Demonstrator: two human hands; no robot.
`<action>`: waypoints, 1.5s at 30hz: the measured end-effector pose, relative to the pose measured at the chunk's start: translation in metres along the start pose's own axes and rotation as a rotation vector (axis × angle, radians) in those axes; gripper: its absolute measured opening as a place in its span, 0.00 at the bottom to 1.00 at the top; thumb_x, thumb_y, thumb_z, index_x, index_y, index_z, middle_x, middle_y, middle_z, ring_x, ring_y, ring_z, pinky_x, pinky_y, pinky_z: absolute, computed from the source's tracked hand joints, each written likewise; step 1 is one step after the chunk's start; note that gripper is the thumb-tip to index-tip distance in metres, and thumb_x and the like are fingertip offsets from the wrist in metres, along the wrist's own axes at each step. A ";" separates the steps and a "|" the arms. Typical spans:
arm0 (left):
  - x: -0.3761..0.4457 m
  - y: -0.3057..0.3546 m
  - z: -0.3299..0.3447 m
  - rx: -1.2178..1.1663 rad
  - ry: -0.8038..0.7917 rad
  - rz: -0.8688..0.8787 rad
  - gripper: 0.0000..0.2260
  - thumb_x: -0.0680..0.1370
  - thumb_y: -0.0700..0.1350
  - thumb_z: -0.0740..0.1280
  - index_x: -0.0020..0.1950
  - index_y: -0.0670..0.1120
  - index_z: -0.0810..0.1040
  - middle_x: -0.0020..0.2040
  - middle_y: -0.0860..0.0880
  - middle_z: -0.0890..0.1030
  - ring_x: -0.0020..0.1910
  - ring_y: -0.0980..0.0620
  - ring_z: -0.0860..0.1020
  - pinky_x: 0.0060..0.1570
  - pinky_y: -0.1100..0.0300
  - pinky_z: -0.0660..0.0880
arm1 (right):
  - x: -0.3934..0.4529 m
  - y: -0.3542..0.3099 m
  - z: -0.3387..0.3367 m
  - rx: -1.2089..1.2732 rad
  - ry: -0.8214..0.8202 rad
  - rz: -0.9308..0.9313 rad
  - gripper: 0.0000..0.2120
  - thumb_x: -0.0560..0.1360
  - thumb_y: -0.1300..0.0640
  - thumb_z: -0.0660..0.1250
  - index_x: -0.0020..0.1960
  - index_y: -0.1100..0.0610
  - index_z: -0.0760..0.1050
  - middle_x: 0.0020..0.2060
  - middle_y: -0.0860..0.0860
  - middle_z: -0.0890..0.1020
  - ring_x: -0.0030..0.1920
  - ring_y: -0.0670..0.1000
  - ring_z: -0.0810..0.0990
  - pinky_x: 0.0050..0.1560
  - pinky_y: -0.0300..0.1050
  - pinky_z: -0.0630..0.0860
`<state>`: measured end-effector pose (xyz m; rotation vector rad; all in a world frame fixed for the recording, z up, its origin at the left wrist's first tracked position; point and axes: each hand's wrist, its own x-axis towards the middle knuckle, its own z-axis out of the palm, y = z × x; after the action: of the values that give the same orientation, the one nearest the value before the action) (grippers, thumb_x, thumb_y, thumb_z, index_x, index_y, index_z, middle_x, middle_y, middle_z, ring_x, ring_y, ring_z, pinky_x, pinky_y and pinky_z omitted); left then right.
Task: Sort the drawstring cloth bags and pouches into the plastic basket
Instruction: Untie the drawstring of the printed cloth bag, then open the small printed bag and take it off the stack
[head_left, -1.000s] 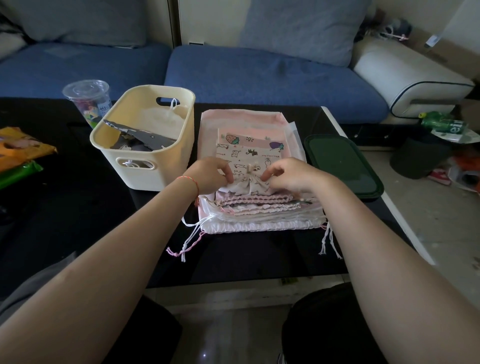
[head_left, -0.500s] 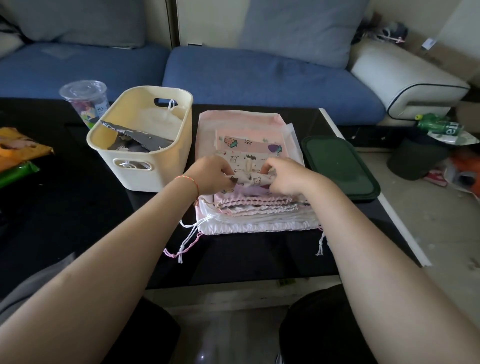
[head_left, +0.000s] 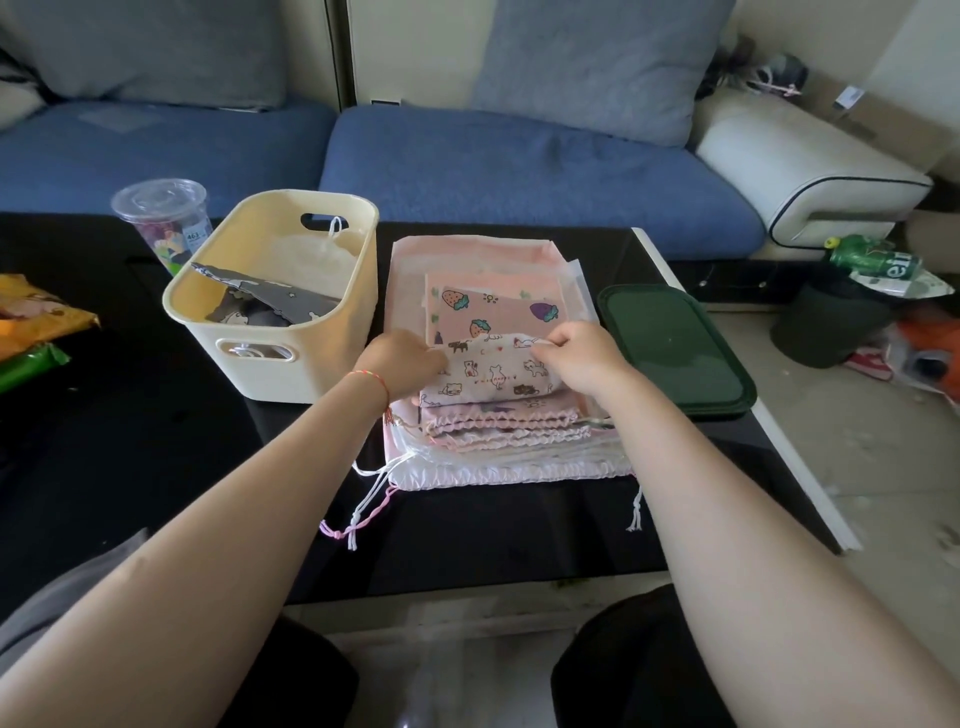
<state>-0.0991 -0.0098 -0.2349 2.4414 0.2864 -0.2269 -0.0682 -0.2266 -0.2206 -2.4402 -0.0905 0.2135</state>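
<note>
Head view showed the task early on. Cream plastic basket (head_left: 291, 358) sat on the black table (head_left: 130, 441) at about 10 o'clock from the hands, already holding a grey printed bag (head_left: 265, 301) propped against the near-left wall and a pale cloth bag (head_left: 311, 254) toward the back, its white cord looped up by the far handle slot. So roughly two pieces were in; exact count could not be told.

Most of the work was left. Stack of pouches (head_left: 498, 441) lay flat just right of the basket, at 12 o'clock from the person: a strawberry-print pouch (head_left: 493, 306) near the top, pink and white gathered ones beneath, cords trailing off the near edge.

Left hand (head_left: 402, 361) and right hand (head_left: 582, 358) both had fingers curled, pinching the far edge of the cat-print pouch (head_left: 496, 376) lying on top of the stack; it looked folded or rolled toward the person. It was not yet lifted clear of the pile.

Green lid (head_left: 670, 348) at 3 o'clock and a plastic cup (head_left: 163, 218) behind the basket were untouched.
</note>
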 end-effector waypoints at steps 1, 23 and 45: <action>0.002 -0.002 0.003 0.026 0.031 0.005 0.18 0.78 0.48 0.62 0.30 0.43 0.67 0.31 0.43 0.74 0.32 0.45 0.69 0.33 0.59 0.66 | 0.004 0.001 0.005 -0.005 0.037 0.003 0.10 0.79 0.56 0.65 0.44 0.62 0.76 0.40 0.60 0.78 0.42 0.56 0.78 0.45 0.47 0.77; 0.016 -0.010 0.039 0.220 0.214 0.393 0.11 0.77 0.45 0.63 0.54 0.49 0.83 0.47 0.46 0.73 0.48 0.43 0.74 0.45 0.54 0.75 | 0.054 -0.052 0.042 -0.713 -0.328 -0.104 0.14 0.77 0.64 0.63 0.61 0.58 0.76 0.51 0.55 0.80 0.47 0.56 0.80 0.49 0.48 0.80; -0.031 -0.039 -0.122 0.301 0.534 -0.210 0.16 0.77 0.47 0.58 0.63 0.44 0.73 0.63 0.40 0.70 0.63 0.40 0.67 0.61 0.46 0.65 | 0.019 -0.180 -0.025 -0.027 0.035 -0.226 0.07 0.79 0.56 0.59 0.52 0.57 0.73 0.41 0.48 0.74 0.41 0.50 0.71 0.34 0.42 0.64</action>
<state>-0.1278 0.0929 -0.1576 2.7352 0.7927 0.3256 -0.0466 -0.1021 -0.0891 -2.4353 -0.3538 0.0683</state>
